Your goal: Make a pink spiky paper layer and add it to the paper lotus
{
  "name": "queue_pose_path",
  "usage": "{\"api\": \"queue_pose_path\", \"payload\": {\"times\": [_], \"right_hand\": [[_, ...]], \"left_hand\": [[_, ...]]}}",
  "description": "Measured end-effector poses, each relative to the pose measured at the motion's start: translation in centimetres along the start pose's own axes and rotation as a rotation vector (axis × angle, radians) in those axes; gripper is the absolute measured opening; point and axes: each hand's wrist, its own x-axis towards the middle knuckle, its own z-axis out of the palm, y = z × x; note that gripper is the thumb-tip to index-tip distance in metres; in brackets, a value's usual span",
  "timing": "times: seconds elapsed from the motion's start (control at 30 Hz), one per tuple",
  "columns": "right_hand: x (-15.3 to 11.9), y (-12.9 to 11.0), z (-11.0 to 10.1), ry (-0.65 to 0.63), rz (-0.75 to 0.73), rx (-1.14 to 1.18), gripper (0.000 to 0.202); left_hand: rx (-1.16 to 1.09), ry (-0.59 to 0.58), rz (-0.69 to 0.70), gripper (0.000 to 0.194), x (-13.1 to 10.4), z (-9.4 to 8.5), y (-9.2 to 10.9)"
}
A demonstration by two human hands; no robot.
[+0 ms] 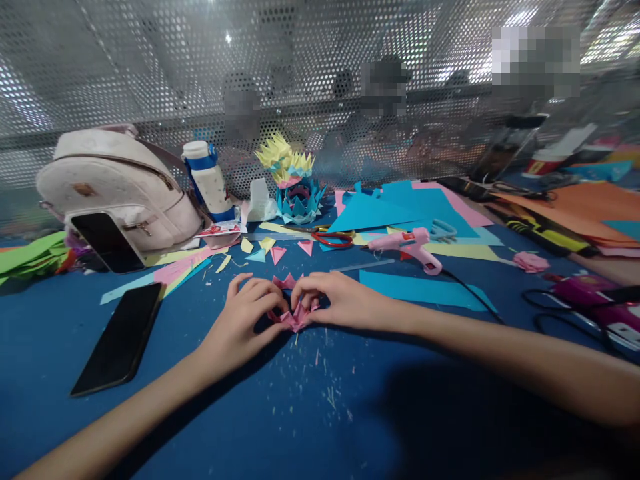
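Observation:
A ring of folded pink paper pieces (297, 319) is low on the blue table, between my two hands. My left hand (253, 310) pinches its near left side between thumb and fingers. From the right, my right hand (333, 300) grips the near right side with curled fingers. Parts of the ring are covered by my fingers. Just beyond it lie loose folded pink paper triangles (278, 254) with yellow and light blue ones. Behind these stands a blue and yellow folded-paper piece (300, 200) with pointed tips.
A pink glue gun (407, 247) and red-handled scissors (334, 239) lie beyond my hands, near blue paper sheets (400, 207). At the left are a phone (120, 340), a second phone (107, 241) leaning on a backpack (115, 180), and a bottle (209, 180). A perforated metal screen (190, 80) rises behind.

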Motion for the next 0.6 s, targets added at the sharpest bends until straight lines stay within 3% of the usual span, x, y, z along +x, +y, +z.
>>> {"api": "queue_pose_path", "payload": {"times": [0.3, 0.47, 0.6], "right_hand": [[-0.5, -0.6, 0.6, 0.048, -0.061, -0.158, 0.01], [-0.5, 0.0, 0.6, 0.085, -0.296, -0.431, 0.003], [-0.6, 1.0, 1.0, 0.191, -0.475, -0.766, 0.016]], "left_hand": [[-0.066, 0.066, 0.018, 0.011, -0.1, 0.1, 0.8], [-0.013, 0.116, 0.041, 0.015, -0.1, 0.2, 0.9], [0.163, 0.197, 0.132, 0.018, -0.5, 0.5, 0.6]]}}
